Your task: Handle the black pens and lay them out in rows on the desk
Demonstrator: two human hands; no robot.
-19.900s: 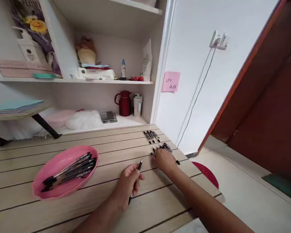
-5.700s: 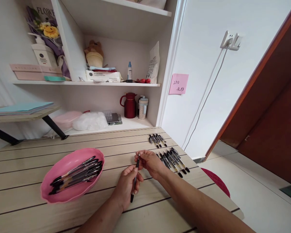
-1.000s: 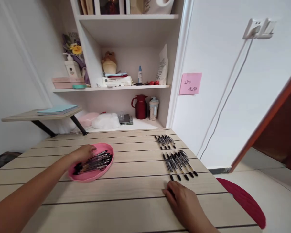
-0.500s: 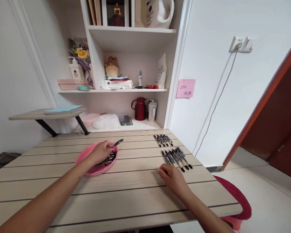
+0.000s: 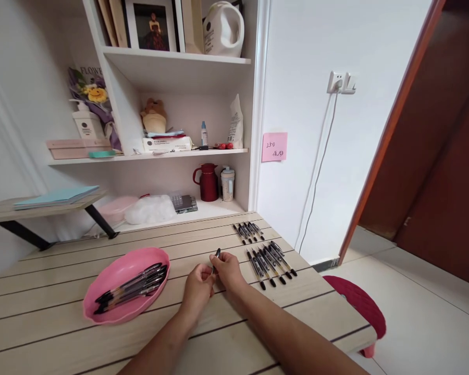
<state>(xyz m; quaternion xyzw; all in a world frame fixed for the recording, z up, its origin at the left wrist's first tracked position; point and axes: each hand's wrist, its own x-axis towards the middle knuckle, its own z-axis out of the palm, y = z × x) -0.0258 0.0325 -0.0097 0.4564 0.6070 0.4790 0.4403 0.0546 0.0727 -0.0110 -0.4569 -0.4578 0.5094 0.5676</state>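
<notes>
Over the middle of the table, my left hand (image 5: 199, 284) and my right hand (image 5: 227, 270) meet on one black pen (image 5: 218, 253). Both are closed around it, and most of the pen is hidden by the fingers. To the left lies a pink scalloped tray (image 5: 117, 268) with several black-capped pens (image 5: 135, 286) piled in it. On the right, several pens lie side by side in a near row (image 5: 271, 263), just beyond my right hand. A second, farther row of pens (image 5: 248, 232) lies behind that one.
A shelf unit stands behind the table, with a red jug (image 5: 208, 183) and a cup (image 5: 227, 184) on its lowest level. A small raised stand (image 5: 42, 204) holds blue paper at the left. A red stool (image 5: 359, 302) is by the right edge.
My left hand has moved right from the tray, bringing a pen to the middle. My right hand has moved left and now grips the pen too. The view has turned right.
</notes>
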